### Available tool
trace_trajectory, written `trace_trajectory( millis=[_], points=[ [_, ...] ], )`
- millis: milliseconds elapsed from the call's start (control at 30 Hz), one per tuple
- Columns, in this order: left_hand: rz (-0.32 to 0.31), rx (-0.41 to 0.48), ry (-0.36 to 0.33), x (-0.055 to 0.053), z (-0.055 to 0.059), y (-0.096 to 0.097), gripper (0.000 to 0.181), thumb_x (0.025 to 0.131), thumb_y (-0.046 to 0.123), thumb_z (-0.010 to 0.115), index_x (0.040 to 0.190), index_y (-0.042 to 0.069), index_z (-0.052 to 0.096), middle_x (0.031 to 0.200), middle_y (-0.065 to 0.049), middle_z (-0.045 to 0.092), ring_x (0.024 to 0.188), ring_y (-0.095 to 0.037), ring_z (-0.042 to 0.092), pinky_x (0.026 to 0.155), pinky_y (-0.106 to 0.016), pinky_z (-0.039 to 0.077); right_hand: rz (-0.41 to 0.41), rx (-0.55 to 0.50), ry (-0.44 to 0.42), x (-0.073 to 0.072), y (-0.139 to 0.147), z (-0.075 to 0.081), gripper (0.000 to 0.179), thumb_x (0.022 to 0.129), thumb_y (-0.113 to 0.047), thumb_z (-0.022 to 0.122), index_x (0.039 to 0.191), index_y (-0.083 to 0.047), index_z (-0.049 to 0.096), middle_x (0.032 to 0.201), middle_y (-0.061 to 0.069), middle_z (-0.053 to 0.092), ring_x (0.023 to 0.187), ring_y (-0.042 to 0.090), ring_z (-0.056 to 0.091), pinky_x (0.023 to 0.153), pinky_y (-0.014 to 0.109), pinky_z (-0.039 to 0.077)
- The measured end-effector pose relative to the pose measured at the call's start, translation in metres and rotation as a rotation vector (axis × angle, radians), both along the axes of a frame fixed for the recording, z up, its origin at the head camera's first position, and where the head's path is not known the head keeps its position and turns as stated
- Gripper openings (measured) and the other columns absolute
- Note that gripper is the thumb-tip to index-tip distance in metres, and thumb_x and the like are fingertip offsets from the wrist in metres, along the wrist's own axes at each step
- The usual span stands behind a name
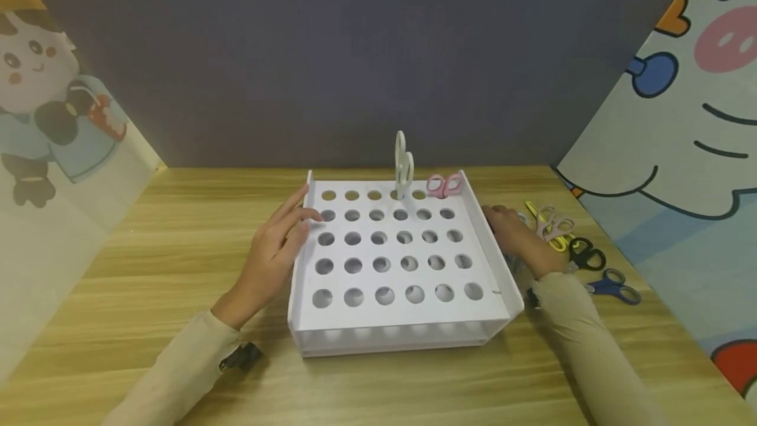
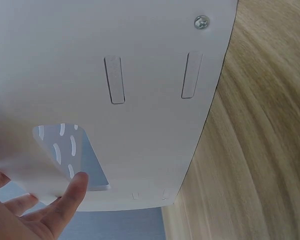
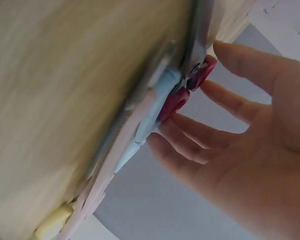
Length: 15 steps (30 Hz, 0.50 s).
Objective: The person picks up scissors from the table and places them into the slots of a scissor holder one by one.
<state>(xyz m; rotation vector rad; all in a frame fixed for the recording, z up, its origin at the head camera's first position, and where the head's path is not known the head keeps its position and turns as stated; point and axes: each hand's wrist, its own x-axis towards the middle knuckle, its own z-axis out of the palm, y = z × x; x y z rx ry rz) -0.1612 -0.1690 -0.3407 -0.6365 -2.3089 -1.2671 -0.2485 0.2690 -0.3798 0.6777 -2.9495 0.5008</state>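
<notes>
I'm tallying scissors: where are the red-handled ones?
In the right wrist view, the red-handled scissors are at the right hand, beside a light-blue handle; the head view shows that hand right of the white rack.

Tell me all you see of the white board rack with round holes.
The white plastic-looking rack stands upright on the pale wood-grain table. Its top panel has five rows of six round holes, between raised side walls; the left wall shows a cutout and a metal screw. White-handled scissors and pink-handled scissors stand in its back row. The bare left hand touches its left side, fingertips over the edge.
</notes>
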Motion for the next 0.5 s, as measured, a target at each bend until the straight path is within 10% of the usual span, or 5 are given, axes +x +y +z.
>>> trace_trajectory(
  millis=[500],
  points=[
    [0.003,-0.002,-0.006,-0.0010,0.0000,0.0004,0.021,0.103,0.012,0.048,0.107,0.012,0.069,0.157,-0.001,0.041,0.142,-0.024,0.039,0.110,-0.057,0.034,-0.040,0.054,-0.016,-0.0010,0.0054,0.0032,0.043,0.090,-0.016,0.067,0.125,0.006,0.057,0.098,0.027,0.065,0.098,0.048,0.060,0.086,0.062,0.046]
  ],
)
